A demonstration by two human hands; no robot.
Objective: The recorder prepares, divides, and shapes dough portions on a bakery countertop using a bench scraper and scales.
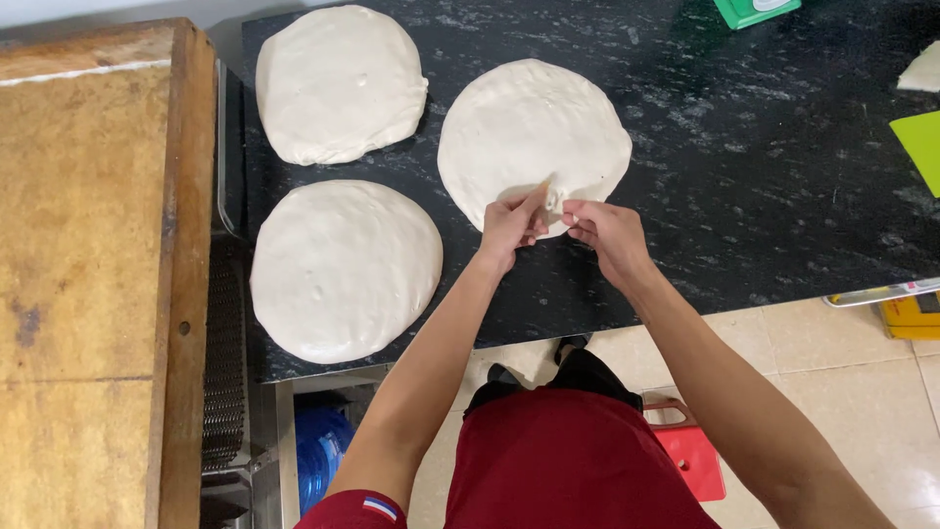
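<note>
**Dark stone counter, pale tiled floor**

A black speckled stone counter (744,176) filled the view from twelve to three o'clock. At nine o'clock stood a worn wooden block (88,274). Beige floor tiles (862,392) spread at four o'clock under soft, even light.

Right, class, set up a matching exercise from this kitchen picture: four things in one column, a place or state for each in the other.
Things:
1. dough round pinched by both hands
2. wooden board
3. red stool
4. blue water jug

Places or states:
A. under the counter's edge
B. on the floor tiles
C. left of the counter
D. rightmost on the counter

Pairs: 1-D, 2-C, 3-B, 4-A
</note>
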